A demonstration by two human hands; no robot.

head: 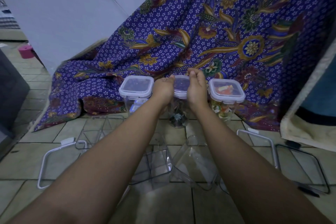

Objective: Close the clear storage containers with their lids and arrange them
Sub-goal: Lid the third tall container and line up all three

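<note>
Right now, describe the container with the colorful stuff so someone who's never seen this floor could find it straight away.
Find the big purple floral cloth draped at the back; three lidded clear containers stand in a row at its foot. Take the right-hand container, beside the right hand. Unlike its neighbours with dark contents, it shows orange, white and green pieces through its lid and walls.

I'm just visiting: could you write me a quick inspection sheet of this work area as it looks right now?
Surface: tiled floor, bare between items.
Job's things: three lidded clear containers in a row: left container, middle container, right container; open empty containers and loose lids nearer.
Clutter: pink tub far left.
Grips: left hand and right hand flank the middle lid, fingers open.
Cables: black cable at right.
Surroundings: patterned purple cloth, white wall.
</note>
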